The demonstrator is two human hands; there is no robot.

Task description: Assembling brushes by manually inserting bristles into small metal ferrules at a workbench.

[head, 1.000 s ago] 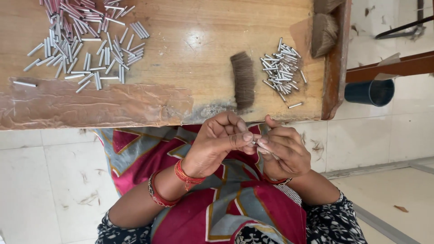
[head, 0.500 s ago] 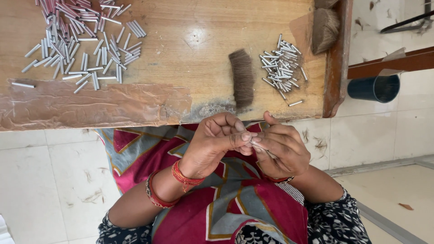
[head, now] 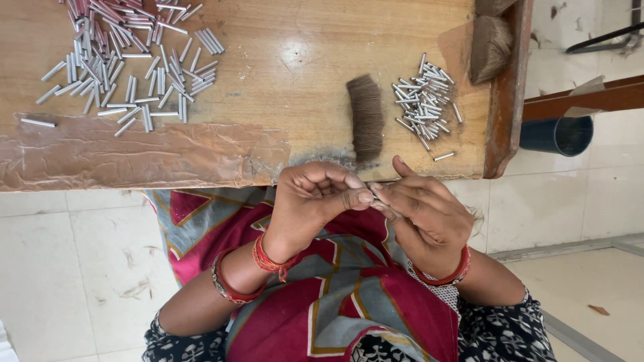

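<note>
My left hand [head: 315, 201] and my right hand [head: 426, 214] meet fingertip to fingertip just below the near edge of the wooden table [head: 282, 74], above my lap. Between them they pinch a small thin metal tube [head: 381, 184], mostly hidden by the fingers. My left thumb and forefinger are closed on its end, and my right fingers curl around the rest. A dark brown tuft of bristles [head: 366, 115] lies on the table directly above the hands. To its right sits a small heap of short metal tubes [head: 424, 99].
A large spread of longer metal tubes [head: 127, 64], some pinkish, covers the table's left. Brown tape [head: 134, 157] wraps the near edge. Another bristle bundle [head: 490, 43] rests by the raised wooden side rail [head: 506, 100]. A dark blue cylinder [head: 557, 134] stands on the tiled floor at right.
Both hands stay pressed together on the tube, with only small finger movements. The view has shifted slightly.
</note>
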